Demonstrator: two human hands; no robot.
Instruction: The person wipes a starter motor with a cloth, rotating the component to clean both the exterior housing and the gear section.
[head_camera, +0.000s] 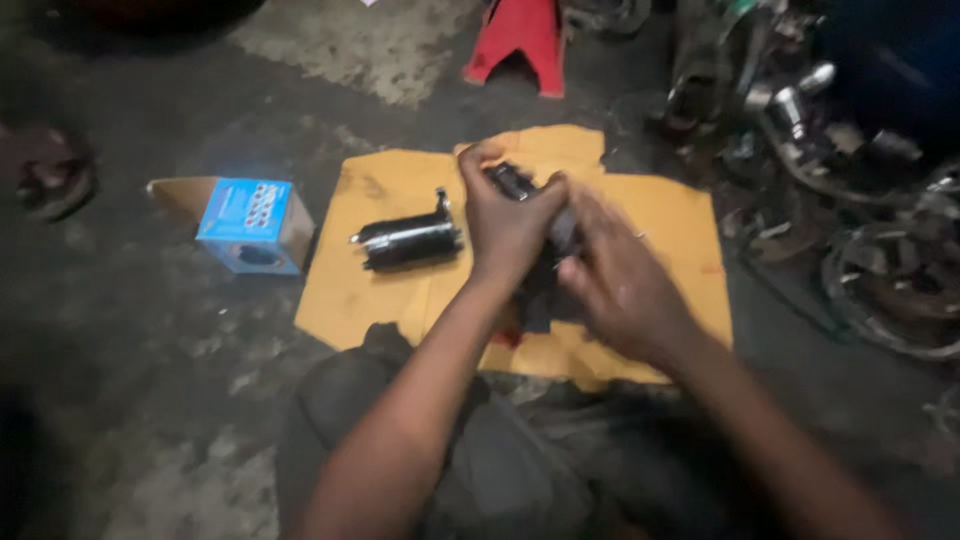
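both hands work over a sheet of yellow cardboard (650, 215) spread on the dirty floor (150, 400), apparently to keep parts off the grit. left hand (508, 222) is closed around a dark metal part (512, 181), lifting it above the sheet near its far edge. right hand (620, 280) meets it from the right, fingers curled at the part's near end; motion blur hides whether it grips. a black cylindrical motor (408, 240) lies on its side to the left on the cardboard. a blue box (252, 225) sits just left of the sheet.
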